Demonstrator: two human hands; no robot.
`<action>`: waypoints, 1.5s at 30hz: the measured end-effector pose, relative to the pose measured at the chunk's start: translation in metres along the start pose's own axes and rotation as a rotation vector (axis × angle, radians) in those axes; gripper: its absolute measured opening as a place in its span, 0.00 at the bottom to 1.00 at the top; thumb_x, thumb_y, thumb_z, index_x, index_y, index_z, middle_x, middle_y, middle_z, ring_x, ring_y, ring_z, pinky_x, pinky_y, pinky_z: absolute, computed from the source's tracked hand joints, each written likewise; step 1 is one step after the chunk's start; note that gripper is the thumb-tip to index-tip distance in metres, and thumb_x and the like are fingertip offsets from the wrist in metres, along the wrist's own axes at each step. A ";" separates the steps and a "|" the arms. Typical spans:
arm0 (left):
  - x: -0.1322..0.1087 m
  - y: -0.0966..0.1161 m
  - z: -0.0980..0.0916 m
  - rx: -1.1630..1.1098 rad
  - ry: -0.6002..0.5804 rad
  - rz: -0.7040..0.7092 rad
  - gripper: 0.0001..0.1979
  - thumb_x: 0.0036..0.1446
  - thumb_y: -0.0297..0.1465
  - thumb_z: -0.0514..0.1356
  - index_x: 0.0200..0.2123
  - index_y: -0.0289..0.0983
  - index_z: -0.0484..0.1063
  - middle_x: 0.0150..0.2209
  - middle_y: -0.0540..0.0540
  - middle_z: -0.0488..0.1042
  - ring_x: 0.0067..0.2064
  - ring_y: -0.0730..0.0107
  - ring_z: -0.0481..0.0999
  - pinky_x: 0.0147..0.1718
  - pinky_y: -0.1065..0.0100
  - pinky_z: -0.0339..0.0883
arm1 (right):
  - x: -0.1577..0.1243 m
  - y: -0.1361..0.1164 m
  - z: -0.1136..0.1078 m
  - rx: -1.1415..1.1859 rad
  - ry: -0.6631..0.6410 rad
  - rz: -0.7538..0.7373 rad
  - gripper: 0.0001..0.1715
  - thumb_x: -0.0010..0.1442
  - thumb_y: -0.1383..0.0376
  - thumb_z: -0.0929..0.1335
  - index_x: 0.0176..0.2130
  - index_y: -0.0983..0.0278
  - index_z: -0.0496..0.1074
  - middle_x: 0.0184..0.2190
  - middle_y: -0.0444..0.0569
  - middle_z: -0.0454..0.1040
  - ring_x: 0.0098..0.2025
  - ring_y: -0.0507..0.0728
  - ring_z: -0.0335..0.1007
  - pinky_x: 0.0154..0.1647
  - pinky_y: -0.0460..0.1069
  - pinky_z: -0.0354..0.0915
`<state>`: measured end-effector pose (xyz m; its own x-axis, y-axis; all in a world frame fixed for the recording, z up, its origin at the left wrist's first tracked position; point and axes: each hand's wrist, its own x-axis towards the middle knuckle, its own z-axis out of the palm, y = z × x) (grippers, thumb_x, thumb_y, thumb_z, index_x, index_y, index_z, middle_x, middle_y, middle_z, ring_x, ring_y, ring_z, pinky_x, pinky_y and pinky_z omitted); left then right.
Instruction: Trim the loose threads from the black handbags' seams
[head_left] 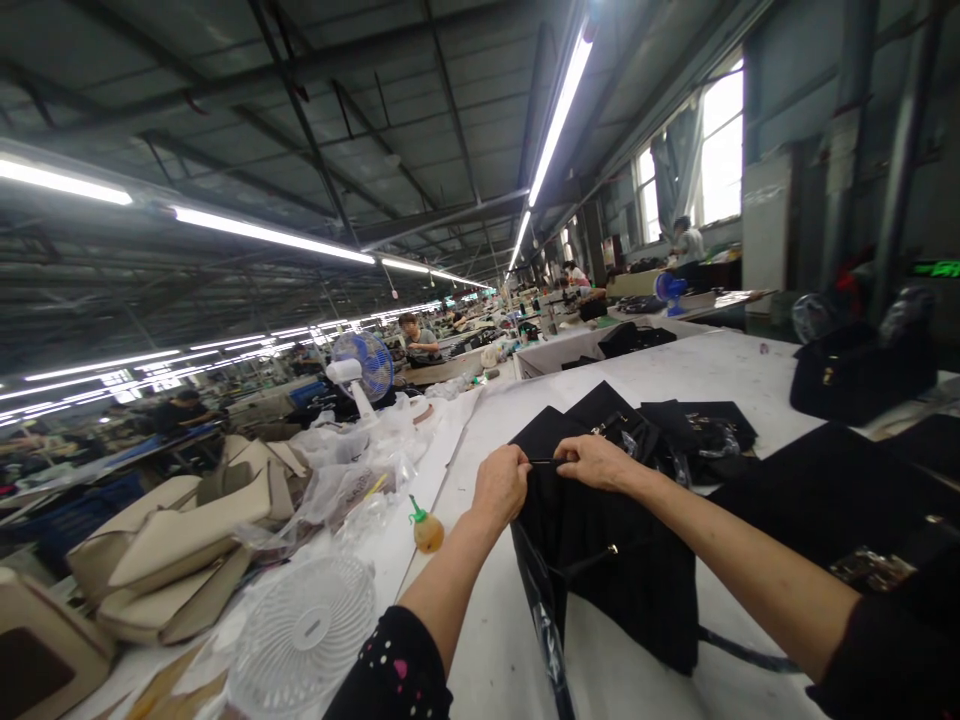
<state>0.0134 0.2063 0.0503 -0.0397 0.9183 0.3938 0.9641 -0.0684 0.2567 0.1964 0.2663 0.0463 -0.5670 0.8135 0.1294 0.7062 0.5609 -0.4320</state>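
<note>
The bag (622, 575) is black and lies on the white table (675, 365), directly in front of the person, with its top edge towards the far side. The left hand (501, 487) is closed in a fist on the left end of that top edge. The right hand (596, 462) is closed on the same edge, just to the right, with fingers curled down. A thin black strip (547, 461) runs taut between the two hands. Whether the strip is a strap or a zip cannot be told.

More black pieces (697, 425) lie just behind the bag. A small bottle (427, 531) with a green nozzle stands near the left hand. A white fan (304, 630) lies flat at the near left. Beige bags (180, 545) are stacked further left, beside clear wrapping (352, 475). A blue fan (361, 366) stands upright beyond.
</note>
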 end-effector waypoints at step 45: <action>-0.010 -0.045 -0.011 -0.296 -0.090 -0.231 0.05 0.51 0.31 0.63 0.32 0.39 0.80 0.26 0.51 0.76 0.31 0.71 0.72 0.29 0.72 0.57 | 0.028 -0.032 0.018 -0.018 -0.023 -0.186 0.17 0.65 0.54 0.67 0.44 0.64 0.75 0.42 0.49 0.77 0.47 0.58 0.73 0.52 0.58 0.67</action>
<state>-0.0325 0.1955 0.0449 -0.2112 0.9524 0.2199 0.8143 0.0470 0.5786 0.1501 0.2679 0.0478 -0.6979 0.6919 0.1852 0.5956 0.7042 -0.3866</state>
